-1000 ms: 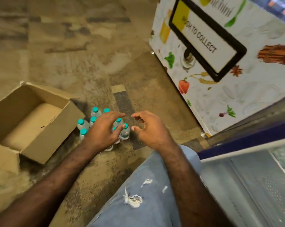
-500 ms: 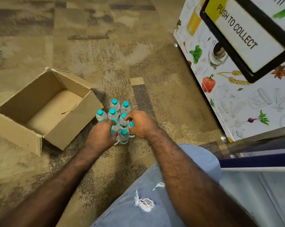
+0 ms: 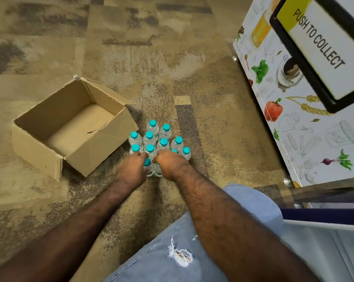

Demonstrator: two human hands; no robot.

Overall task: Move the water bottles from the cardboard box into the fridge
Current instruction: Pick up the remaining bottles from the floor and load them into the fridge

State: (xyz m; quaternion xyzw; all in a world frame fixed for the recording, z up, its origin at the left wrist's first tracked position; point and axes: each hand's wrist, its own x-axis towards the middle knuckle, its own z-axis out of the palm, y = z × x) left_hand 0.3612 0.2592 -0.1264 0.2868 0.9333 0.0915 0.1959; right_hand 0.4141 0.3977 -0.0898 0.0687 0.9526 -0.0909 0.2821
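Since 1 second ago both my hands have dropped onto the bottles. Left hand and right hand each curl over a nearest-row bottle; I can't tell how firm the hold is. The cluster stands upright on the carpet, directly ahead, equally near both hands. The box beside it holds nothing. The fridge lies to my right.
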